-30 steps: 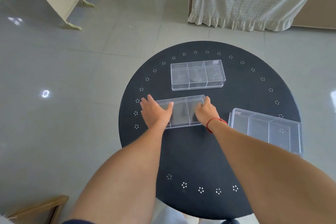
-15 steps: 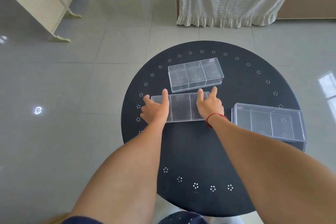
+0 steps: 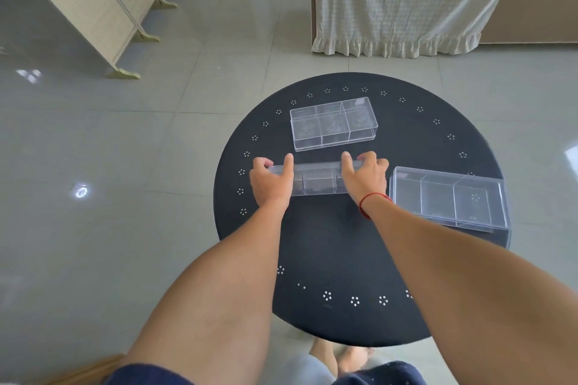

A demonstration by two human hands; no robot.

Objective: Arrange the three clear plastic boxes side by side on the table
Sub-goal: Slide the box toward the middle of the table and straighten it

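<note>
Three clear plastic boxes with three compartments each are on the round black table [image 3: 331, 247]. The far box [image 3: 333, 123] lies flat toward the back. The right box [image 3: 448, 198] sits at the table's right edge. The middle box [image 3: 316, 180] is tipped up on its long side between my hands. My left hand [image 3: 270, 181] grips its left end and my right hand [image 3: 364, 176] grips its right end, thumbs over the top edge.
A folding wooden screen [image 3: 103, 9] stands on the tiled floor at the back left. A cream curtain [image 3: 397, 0] hangs behind the table. A wooden chair corner [image 3: 90, 369] shows at the bottom left. My feet [image 3: 341, 356] are under the table's near edge.
The middle box lay flat under my hands; now both hands have closed on its ends and tilted it up onto its edge. The other two boxes have not moved.
</note>
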